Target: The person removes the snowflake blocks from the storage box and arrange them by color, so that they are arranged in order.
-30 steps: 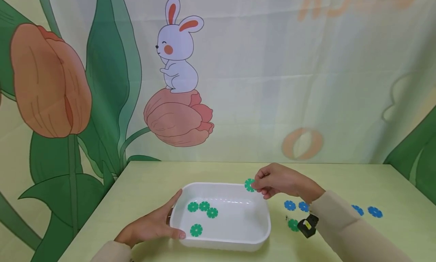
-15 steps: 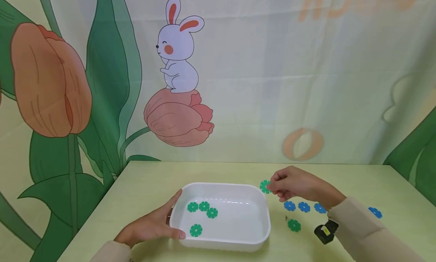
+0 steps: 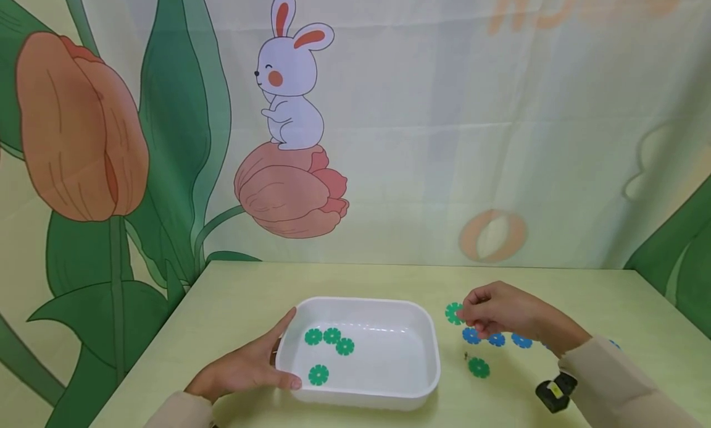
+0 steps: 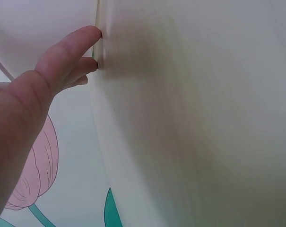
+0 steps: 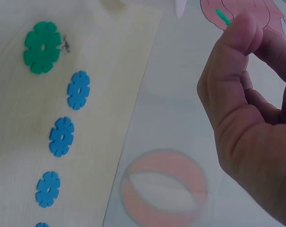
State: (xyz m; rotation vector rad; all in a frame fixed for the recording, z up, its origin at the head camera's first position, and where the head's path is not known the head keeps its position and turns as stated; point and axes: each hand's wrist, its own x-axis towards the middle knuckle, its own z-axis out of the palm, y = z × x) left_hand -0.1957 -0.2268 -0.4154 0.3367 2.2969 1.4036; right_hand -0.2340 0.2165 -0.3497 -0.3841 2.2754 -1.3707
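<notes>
My right hand [image 3: 505,309] pinches a green snowflake building disc [image 3: 452,313] between thumb and fingertips, above the table, right of the tray and close behind the blue discs. The right wrist view shows only the disc's thin edge past the fingertips. My left hand [image 3: 250,363] holds the left end of a white plastic tray [image 3: 389,363], thumb at the front corner and fingers spread toward the back corner. Several green discs [image 3: 318,374] lie flat in the tray's left half. Another green disc [image 5: 42,47] lies on the table, right of the tray.
Several blue snowflake discs [image 5: 61,137] lie in a row on the table, partly hidden by my right arm in the head view. A tiny dark mark [image 5: 65,44] sits beside the green table disc. Behind the table [image 3: 400,281] hangs a printed cloth [image 3: 400,138].
My right hand has carried the pinched green disc rightward, from over the tray's back right corner to behind the blue discs. The left hand and tray stay nearly still.
</notes>
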